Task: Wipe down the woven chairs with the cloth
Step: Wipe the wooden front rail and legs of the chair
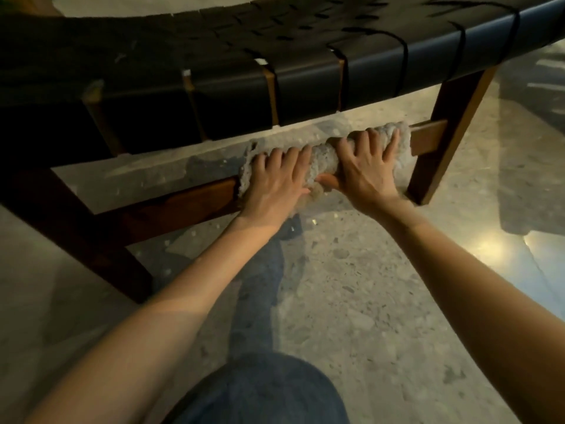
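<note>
**Hands clamped over a cloth on the chair's lower rail**

Left hand [275,182] and right hand [370,166] side by side, reaching forward on bare forearms, both gripping one pale, nubbly cloth [324,162]. Fingers of each hand spread and bent over the top of the cloth; thumbs lower on its near face, pointing toward each other and almost meeting. Nothing else held.

Cloth draped over a brown wooden rail [428,137] that runs low across the front of the woven chair [305,56], and bunched up between the two hands. Placed toward the right end of the rail, with a short bare stretch of wood between the cloth and the right front leg [452,117]. A longer bare stretch of rail to the left of the hands.

Above the hands, the seat: broad black straps woven together and wrapped down over the front edge, slivers of brown frame showing between them. An open gap between seat and rail.

Below, a speckled stone floor [367,286], glossy, with bright reflections at the right. At the bottom centre, a bent knee [260,393] in blue denim.
</note>
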Demonstrator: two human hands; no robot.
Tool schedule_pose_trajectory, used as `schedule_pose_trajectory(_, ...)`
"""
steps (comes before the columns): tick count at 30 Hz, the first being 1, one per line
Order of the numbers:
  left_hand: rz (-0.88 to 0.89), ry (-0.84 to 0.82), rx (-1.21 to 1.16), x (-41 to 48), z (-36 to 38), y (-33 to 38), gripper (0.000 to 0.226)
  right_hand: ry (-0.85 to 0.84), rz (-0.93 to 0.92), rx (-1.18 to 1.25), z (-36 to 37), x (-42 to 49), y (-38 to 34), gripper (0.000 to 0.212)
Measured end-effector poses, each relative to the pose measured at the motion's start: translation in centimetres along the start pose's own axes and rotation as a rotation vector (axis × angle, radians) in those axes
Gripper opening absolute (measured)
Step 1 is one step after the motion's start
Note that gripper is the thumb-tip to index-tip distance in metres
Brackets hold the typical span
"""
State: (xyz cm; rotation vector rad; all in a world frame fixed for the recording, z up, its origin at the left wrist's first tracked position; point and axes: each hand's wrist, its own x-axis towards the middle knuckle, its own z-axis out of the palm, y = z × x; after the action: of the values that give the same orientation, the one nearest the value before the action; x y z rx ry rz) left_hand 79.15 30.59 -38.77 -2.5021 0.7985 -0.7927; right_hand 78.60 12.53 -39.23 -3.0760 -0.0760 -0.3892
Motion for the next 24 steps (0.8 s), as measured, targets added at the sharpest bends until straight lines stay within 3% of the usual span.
schedule_pose_trajectory(12, -0.255, -0.073, -0.07, -14.1, 1.4, -13.3, 0.078, 0.014, -0.278, -0.008, -0.1, -1.0, -18.8, 0.06)
schedule_pose_trajectory(17, -0.337, -0.167, -0.057, -14.4, 1.0, -12.9, 0.075, 0.104, -0.345, -0.068, -0.1, -1.0, -18.5, 0.055)
schedule_pose_trajectory(21, -0.416, -0.268, -0.29, -12.0, 0.3, -11.0, 0.06, -0.021, -0.332, -0.022, -0.2, -0.6, -15.6, 0.061)
schedule_pose_trajectory(24, -0.341, -0.27, -0.283, -8.6, -0.1, -8.2, 0.061, -0.019, -0.276, 0.006, -0.2, -0.4, -10.8, 0.062)
